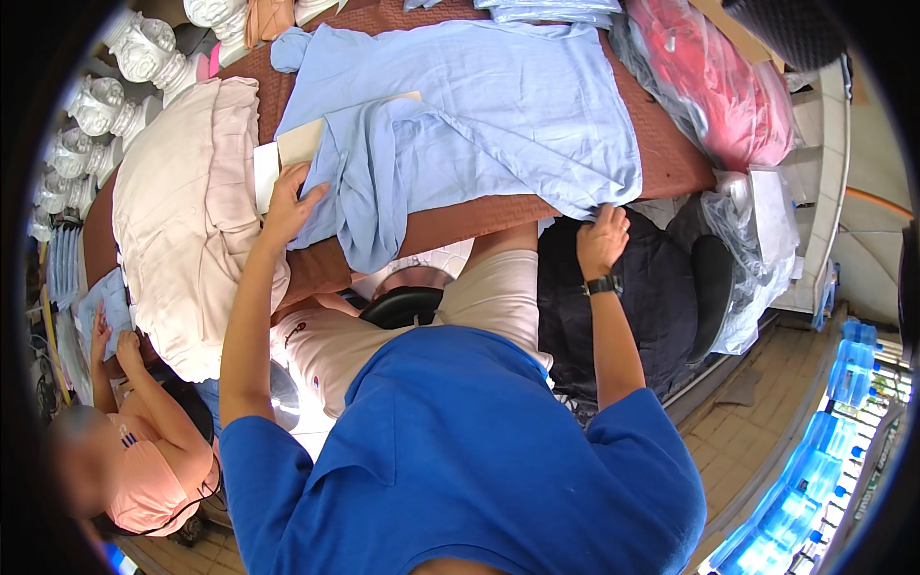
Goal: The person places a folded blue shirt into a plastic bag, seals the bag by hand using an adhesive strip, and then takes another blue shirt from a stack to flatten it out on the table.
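Observation:
A light blue shirt (479, 105) lies spread over the brown-covered table, partly folded and bunched at its left near side. My left hand (290, 203) is at that bunched part, its thumb and fingers closed on the cloth. Beside its fingertips a beige cardboard sheet (301, 144) and a white card (265, 176) stick out from the shirt; part of the cardboard is hidden under the cloth. My right hand (604, 240), with a black watch on its wrist, pinches the shirt's near right corner at the table edge.
A pile of cream garments (187, 220) stands at the left, bagged red garments (714, 77) at the far right. A black cloth-covered thing (613, 307) sits by my right knee. Another person (158, 450) handles blue cloth at lower left. White busts (144, 48) line the far left.

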Demonstrator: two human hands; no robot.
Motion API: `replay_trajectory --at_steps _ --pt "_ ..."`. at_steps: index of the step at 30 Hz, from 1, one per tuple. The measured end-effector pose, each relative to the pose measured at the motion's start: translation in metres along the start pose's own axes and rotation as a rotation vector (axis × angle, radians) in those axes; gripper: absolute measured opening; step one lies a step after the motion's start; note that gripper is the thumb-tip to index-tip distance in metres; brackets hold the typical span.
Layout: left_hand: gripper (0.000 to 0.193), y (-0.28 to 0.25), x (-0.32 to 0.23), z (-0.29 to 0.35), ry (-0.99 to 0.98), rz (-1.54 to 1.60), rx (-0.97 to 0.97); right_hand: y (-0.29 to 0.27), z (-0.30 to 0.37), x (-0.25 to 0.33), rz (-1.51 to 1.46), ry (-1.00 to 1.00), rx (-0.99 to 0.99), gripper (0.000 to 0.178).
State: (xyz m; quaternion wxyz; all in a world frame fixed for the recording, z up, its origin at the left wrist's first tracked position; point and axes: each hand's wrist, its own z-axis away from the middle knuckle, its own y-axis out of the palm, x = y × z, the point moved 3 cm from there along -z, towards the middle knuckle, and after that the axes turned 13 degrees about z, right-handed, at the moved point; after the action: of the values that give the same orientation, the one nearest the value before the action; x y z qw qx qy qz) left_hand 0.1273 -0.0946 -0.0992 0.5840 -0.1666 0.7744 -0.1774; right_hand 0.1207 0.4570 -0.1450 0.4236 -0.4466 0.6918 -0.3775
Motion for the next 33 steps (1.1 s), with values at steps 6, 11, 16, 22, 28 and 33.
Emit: replay_trajectory --at_steps 6,11,16,22,28,33 --pt "0.036 -0.005 -0.002 0.006 -0.051 0.020 0.004 -0.074 -0.095 -0.087 -0.756 -0.219 0.042 0.017" --pt "0.036 -0.003 -0.001 0.001 -0.090 0.003 0.025 -0.036 -0.227 -0.089 -1.187 -0.128 0.272 0.030" --pt "0.035 0.000 -0.002 -0.001 -0.111 0.049 0.007 0.035 -0.232 -0.060 -0.761 -0.112 0.413 0.044" --pt "0.035 -0.004 -0.003 0.007 -0.128 0.034 0.004 0.062 -0.223 -0.069 -0.710 -0.005 0.241 0.041" --pt "0.036 0.001 -0.007 0.000 -0.100 0.027 0.023 0.080 -0.212 -0.097 -0.618 -0.064 0.213 0.046" --pt "0.031 -0.004 -0.008 0.006 -0.093 0.015 -0.029 0.031 -0.194 -0.049 -0.105 -0.007 -0.093 0.062"
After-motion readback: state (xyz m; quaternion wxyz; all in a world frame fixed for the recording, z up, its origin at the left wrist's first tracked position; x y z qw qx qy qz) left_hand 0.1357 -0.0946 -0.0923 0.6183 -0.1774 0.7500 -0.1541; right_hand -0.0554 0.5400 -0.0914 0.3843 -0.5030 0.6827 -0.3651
